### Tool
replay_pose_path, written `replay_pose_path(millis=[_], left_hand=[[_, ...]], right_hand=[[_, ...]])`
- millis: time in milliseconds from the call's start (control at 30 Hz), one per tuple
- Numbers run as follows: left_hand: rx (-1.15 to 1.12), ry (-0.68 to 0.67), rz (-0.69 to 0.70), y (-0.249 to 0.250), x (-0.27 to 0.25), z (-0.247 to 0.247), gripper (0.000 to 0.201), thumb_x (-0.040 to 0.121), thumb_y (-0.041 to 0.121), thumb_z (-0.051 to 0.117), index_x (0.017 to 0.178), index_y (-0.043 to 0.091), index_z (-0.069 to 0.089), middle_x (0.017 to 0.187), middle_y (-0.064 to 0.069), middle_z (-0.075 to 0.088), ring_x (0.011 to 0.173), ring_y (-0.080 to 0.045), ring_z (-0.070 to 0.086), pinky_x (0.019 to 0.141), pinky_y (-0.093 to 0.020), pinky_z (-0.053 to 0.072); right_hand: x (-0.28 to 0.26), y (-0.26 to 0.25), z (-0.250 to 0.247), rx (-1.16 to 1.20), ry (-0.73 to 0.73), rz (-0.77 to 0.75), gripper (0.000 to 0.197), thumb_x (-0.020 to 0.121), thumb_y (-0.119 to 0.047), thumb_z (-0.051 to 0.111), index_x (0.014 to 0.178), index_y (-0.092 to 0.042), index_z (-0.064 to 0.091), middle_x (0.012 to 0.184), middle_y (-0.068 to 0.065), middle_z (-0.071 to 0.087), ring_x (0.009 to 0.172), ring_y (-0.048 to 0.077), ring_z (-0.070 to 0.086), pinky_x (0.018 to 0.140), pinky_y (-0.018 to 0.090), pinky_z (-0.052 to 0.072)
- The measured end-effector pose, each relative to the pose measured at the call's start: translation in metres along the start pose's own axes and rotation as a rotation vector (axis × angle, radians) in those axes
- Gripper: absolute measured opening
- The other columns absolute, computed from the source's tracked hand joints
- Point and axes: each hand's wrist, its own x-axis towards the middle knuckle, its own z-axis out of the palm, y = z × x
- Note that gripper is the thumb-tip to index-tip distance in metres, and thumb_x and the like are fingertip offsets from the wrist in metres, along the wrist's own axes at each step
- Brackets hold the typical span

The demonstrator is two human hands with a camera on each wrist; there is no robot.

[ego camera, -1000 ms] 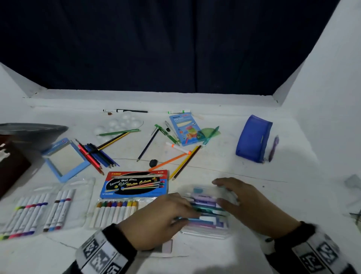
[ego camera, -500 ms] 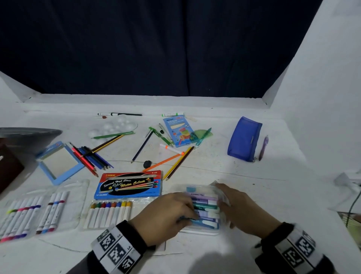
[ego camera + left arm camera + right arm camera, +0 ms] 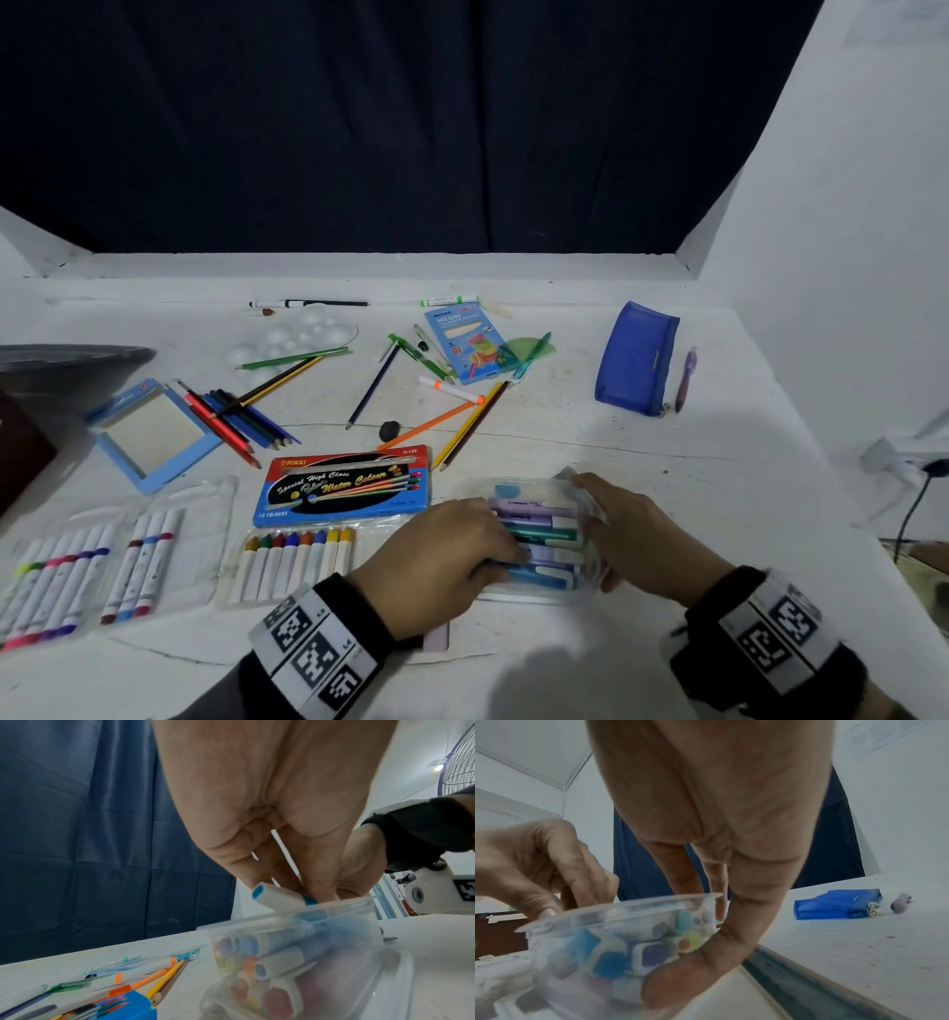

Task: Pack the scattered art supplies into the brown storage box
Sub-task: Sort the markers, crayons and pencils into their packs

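Observation:
A clear plastic marker case (image 3: 583,591) lies open near the table's front edge, full of pastel markers (image 3: 534,519). My left hand (image 3: 506,557) reaches in from the left and pinches a blue marker (image 3: 277,899) with a white cap just above the case (image 3: 334,925). My right hand (image 3: 590,529) grips the case's right end, thumb pressed on the near wall (image 3: 618,927) and fingers on the far side. The brown storage box (image 3: 20,452) shows only partly at the left edge.
Left of the case lie a watercolour box (image 3: 341,485), a crayon row (image 3: 298,560) and two marker packs (image 3: 56,580). Loose pencils (image 3: 241,416), a blue-framed slate (image 3: 149,431), a neon box (image 3: 464,344) and a blue pouch (image 3: 637,360) sit farther back.
My right hand came off the top of the case and took hold of its right end. My left hand stayed in the case, fingers on the blue marker.

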Motion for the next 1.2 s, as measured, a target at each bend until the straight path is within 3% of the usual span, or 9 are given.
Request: replay_pose_path(millis=[300, 600, 767, 1000, 1133, 1200], left_hand=[[0.000, 0.092, -0.001, 0.002, -0.003, 0.002, 0.025, 0.092, 0.027, 0.061, 0.115, 0.031, 0.072, 0.108, 0.015, 0.070, 0.104, -0.004, 0.054, 0.084, -0.015, 0.039], [0.075, 0.077, -0.057, 0.013, 0.006, 0.005, 0.028, 0.092, 0.031, 0.063, 0.119, 0.035, 0.070, 0.114, 0.015, 0.069, 0.109, -0.005, 0.056, 0.093, -0.023, 0.044], [0.068, 0.081, -0.121, 0.015, 0.007, 0.006, 0.025, 0.092, 0.033, 0.063, 0.114, 0.034, 0.073, 0.111, 0.013, 0.070, 0.105, -0.007, 0.060, 0.089, -0.023, 0.046], [0.000, 0.098, -0.218, 0.014, 0.005, 0.006, 0.022, 0.088, 0.039, 0.068, 0.108, 0.033, 0.073, 0.106, 0.015, 0.067, 0.098, -0.004, 0.058, 0.083, -0.023, 0.049], [-0.108, 0.241, -0.303, 0.014, -0.005, 0.001, 0.016, 0.090, 0.042, 0.066, 0.103, 0.036, 0.073, 0.093, 0.021, 0.062, 0.088, 0.003, 0.056, 0.076, -0.012, 0.043], [-0.125, 0.366, -0.376, 0.007, -0.013, -0.005, 0.012, 0.093, 0.034, 0.063, 0.103, 0.036, 0.070, 0.092, 0.022, 0.061, 0.087, 0.004, 0.056, 0.077, -0.015, 0.047]], right_hand=[[0.001, -0.001, 0.003, -0.012, 0.000, 0.022, 0.015, 0.102, -0.028, 0.038, 0.116, -0.034, 0.041, 0.101, -0.007, 0.056, 0.079, 0.013, 0.065, 0.055, 0.026, 0.060], [0.001, -0.002, 0.002, 0.039, 0.007, 0.044, 0.018, 0.101, -0.019, 0.039, 0.113, -0.032, 0.044, 0.098, -0.004, 0.058, 0.076, 0.017, 0.068, 0.056, 0.033, 0.061], [0.003, 0.000, 0.004, 0.068, -0.002, 0.076, 0.029, 0.102, -0.017, 0.035, 0.129, -0.028, 0.041, 0.109, 0.002, 0.057, 0.078, 0.018, 0.069, 0.055, 0.030, 0.060], [0.004, 0.003, 0.005, 0.092, 0.003, 0.075, 0.031, 0.100, -0.014, 0.035, 0.128, -0.027, 0.042, 0.111, 0.006, 0.056, 0.079, 0.023, 0.070, 0.054, 0.033, 0.060], [0.004, 0.005, 0.008, 0.046, 0.026, 0.039, 0.025, 0.103, -0.017, 0.035, 0.123, -0.029, 0.042, 0.105, -0.001, 0.056, 0.076, 0.014, 0.067, 0.050, 0.023, 0.057], [0.005, 0.008, 0.009, -0.016, 0.059, 0.029, 0.028, 0.104, -0.019, 0.034, 0.130, -0.026, 0.040, 0.109, -0.002, 0.055, 0.078, 0.010, 0.065, 0.050, 0.019, 0.054]])
